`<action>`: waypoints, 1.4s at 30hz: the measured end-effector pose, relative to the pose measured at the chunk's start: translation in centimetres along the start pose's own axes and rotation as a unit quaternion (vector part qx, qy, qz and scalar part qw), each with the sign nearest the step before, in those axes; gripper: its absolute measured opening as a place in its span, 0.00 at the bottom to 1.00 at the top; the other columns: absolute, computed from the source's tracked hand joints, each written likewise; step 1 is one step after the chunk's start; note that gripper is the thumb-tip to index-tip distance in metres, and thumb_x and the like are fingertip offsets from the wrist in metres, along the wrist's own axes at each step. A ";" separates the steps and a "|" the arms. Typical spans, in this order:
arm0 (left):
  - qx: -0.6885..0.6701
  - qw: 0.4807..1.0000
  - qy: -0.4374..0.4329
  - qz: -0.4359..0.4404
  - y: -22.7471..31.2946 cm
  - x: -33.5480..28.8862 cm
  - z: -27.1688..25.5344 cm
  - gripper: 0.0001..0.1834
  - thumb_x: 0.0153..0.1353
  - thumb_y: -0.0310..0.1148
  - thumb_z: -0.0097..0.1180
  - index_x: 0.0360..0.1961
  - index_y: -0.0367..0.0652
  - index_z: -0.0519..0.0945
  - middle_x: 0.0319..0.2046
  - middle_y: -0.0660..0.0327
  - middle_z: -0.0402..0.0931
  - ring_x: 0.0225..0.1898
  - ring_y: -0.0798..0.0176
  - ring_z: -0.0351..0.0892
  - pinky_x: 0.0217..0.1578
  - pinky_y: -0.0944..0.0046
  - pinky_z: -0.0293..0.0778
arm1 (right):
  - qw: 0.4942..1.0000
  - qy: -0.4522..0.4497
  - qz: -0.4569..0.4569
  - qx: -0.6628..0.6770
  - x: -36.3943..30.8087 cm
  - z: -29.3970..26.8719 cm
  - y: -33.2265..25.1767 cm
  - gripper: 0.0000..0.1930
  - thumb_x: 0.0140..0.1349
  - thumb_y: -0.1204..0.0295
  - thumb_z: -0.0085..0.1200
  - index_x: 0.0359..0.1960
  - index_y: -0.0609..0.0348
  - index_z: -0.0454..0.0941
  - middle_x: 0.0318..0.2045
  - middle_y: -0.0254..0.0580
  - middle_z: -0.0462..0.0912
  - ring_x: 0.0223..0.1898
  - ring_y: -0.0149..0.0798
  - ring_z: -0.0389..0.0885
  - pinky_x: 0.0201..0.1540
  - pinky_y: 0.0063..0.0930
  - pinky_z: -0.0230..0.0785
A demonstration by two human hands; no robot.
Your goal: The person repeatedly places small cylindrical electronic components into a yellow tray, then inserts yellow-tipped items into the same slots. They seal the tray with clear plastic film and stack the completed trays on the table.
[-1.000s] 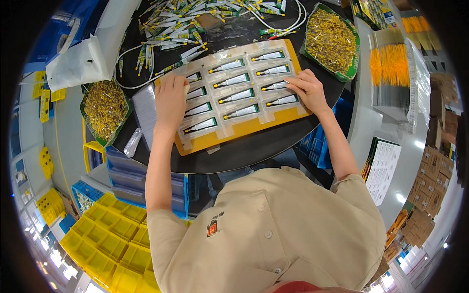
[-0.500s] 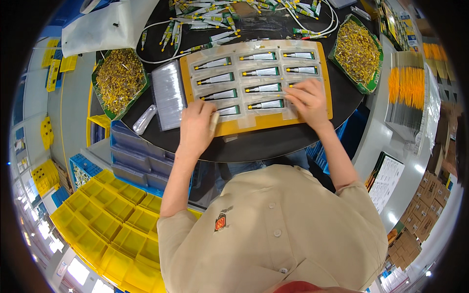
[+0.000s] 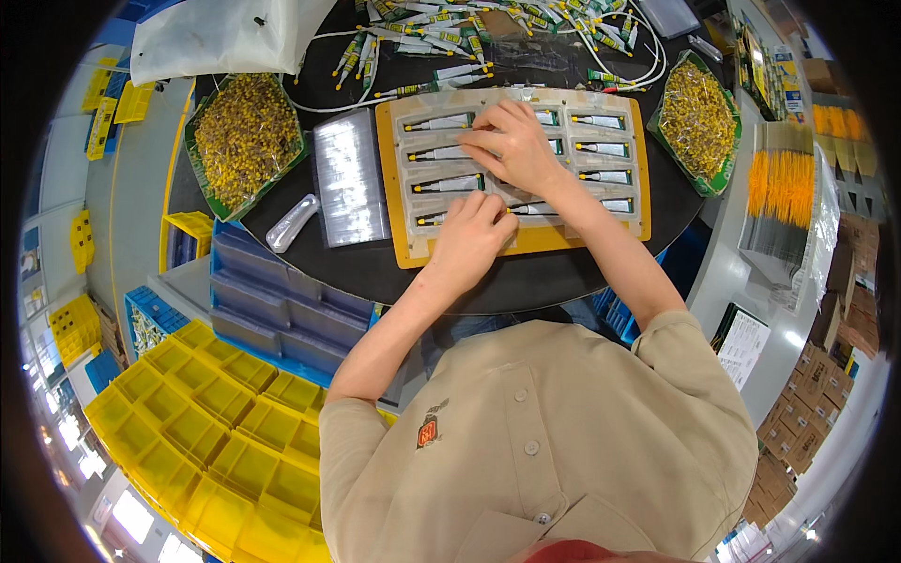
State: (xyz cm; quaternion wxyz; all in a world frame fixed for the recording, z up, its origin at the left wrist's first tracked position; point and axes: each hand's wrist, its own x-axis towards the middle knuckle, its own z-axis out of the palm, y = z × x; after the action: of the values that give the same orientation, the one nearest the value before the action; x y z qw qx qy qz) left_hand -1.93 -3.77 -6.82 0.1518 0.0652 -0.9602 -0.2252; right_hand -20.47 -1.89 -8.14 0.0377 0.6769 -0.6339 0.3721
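Note:
A yellow-edged board [image 3: 392, 178] lies on the black table, with rows of slots lined in clear plastic. Small green-and-white tubes with yellow caps, such as the tube [image 3: 449, 184], rest in the slots. My left hand [image 3: 466, 239] bends over the bottom row, its fingers closed together between the left and middle columns. Higher up, my right hand [image 3: 514, 148] reaches across the middle column, thumb and fingers drawn together beside the upper left tubes. Whatever either hand pinches is hidden. In the right column, tubes show in the slots; my hands and right forearm cover much of the middle column.
Left of the board are a stack of clear plastic covers [image 3: 349, 178] and a utility knife [image 3: 293, 223]. Trays of yellow-headed pins [image 3: 249, 141] [image 3: 694, 117] flank it. Loose tubes [image 3: 441, 38] and white cords lie behind. Yellow bins [image 3: 188, 422] stand lower left.
The view has shifted slightly. My right hand has crossed from the right column to the upper middle, uncovering the right column's lower slots. My left hand has moved right from the board's left edge.

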 end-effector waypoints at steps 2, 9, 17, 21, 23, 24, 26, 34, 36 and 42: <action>0.025 1.000 -0.008 0.011 0.1 0.2 0.2 0.08 0.52 0.30 0.57 0.35 0.47 0.77 0.38 0.63 0.70 0.43 0.58 0.70 0.43 0.59 0.66 | 1.000 0.003 -0.013 0.004 0.4 0.1 0.6 0.05 0.52 0.67 0.65 0.30 0.49 0.85 0.31 0.31 0.78 0.38 0.38 0.75 0.45 0.36 0.63; 0.052 0.995 -0.043 0.067 -0.3 0.9 -0.2 0.10 0.53 0.31 0.55 0.38 0.45 0.74 0.41 0.61 0.69 0.46 0.58 0.68 0.46 0.60 0.66 | 0.997 -0.060 0.036 -0.024 3.1 1.2 2.4 0.05 0.53 0.69 0.63 0.31 0.50 0.81 0.31 0.33 0.78 0.40 0.40 0.76 0.46 0.37 0.63; 0.004 0.978 -0.127 0.165 -1.9 2.2 -2.5 0.11 0.52 0.30 0.56 0.38 0.48 0.77 0.42 0.63 0.71 0.46 0.59 0.69 0.47 0.61 0.67 | 0.955 -0.161 -0.075 -0.238 5.4 2.9 2.4 0.02 0.55 0.71 0.56 0.30 0.51 0.78 0.33 0.31 0.77 0.44 0.38 0.76 0.52 0.37 0.61; 0.015 0.968 -0.130 0.214 -2.2 3.4 -2.2 0.09 0.51 0.30 0.57 0.36 0.47 0.77 0.40 0.64 0.72 0.45 0.60 0.70 0.46 0.63 0.67 | 0.971 -0.102 -0.071 -0.203 5.3 0.2 1.8 0.04 0.54 0.72 0.57 0.32 0.52 0.77 0.34 0.34 0.76 0.44 0.39 0.75 0.54 0.37 0.60; 0.018 0.965 -0.127 0.229 -2.2 3.7 -1.8 0.09 0.51 0.31 0.56 0.35 0.47 0.77 0.40 0.64 0.71 0.45 0.61 0.70 0.46 0.63 0.67 | 0.992 -0.021 -0.041 -0.119 4.2 -2.3 1.5 0.05 0.55 0.73 0.58 0.33 0.53 0.76 0.33 0.37 0.74 0.42 0.43 0.74 0.54 0.38 0.61; 0.014 0.964 -0.116 0.240 -2.2 3.9 -1.6 0.09 0.51 0.31 0.56 0.35 0.46 0.77 0.40 0.64 0.71 0.45 0.61 0.70 0.46 0.63 0.68 | 0.994 -0.019 -0.028 -0.105 2.8 -3.8 1.2 0.05 0.56 0.73 0.58 0.32 0.53 0.75 0.32 0.37 0.74 0.42 0.44 0.73 0.53 0.39 0.61; 0.023 0.962 -0.123 0.242 -2.3 4.0 -1.4 0.09 0.52 0.31 0.56 0.36 0.45 0.76 0.39 0.64 0.71 0.45 0.61 0.70 0.47 0.63 0.67 | 0.996 -0.048 0.007 -0.079 -0.9 -7.0 0.2 0.05 0.57 0.72 0.58 0.31 0.53 0.74 0.32 0.38 0.73 0.41 0.45 0.73 0.51 0.39 0.61; 0.067 0.972 -0.119 0.193 -1.1 3.0 -1.3 0.09 0.55 0.29 0.55 0.38 0.45 0.75 0.39 0.62 0.71 0.45 0.57 0.70 0.47 0.61 0.66 | 0.990 -0.089 0.113 -0.009 -10.4 -9.1 -2.3 0.07 0.57 0.72 0.60 0.35 0.54 0.76 0.35 0.39 0.74 0.41 0.46 0.72 0.48 0.39 0.60; 0.047 0.986 -0.054 0.148 -0.2 2.7 -0.6 0.09 0.54 0.29 0.56 0.38 0.45 0.74 0.39 0.61 0.71 0.45 0.56 0.70 0.47 0.60 0.66 | 0.989 -0.037 0.140 -0.035 -10.5 -8.8 -2.0 0.08 0.56 0.71 0.61 0.37 0.54 0.77 0.36 0.38 0.75 0.42 0.46 0.72 0.48 0.38 0.60; 0.032 0.999 0.032 0.009 1.9 3.9 3.3 0.11 0.54 0.29 0.59 0.39 0.46 0.75 0.39 0.60 0.72 0.44 0.53 0.70 0.44 0.56 0.64 | 0.990 0.003 0.134 -0.048 -9.1 -7.2 0.0 0.07 0.54 0.70 0.64 0.31 0.54 0.80 0.34 0.35 0.77 0.39 0.43 0.74 0.45 0.36 0.63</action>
State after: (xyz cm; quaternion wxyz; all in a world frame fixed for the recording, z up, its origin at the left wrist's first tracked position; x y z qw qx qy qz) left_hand -6.76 -1.51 -7.77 0.1826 0.0690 -0.9620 -0.1909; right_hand -22.97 9.44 -8.01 0.0222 0.5821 -0.7360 0.3448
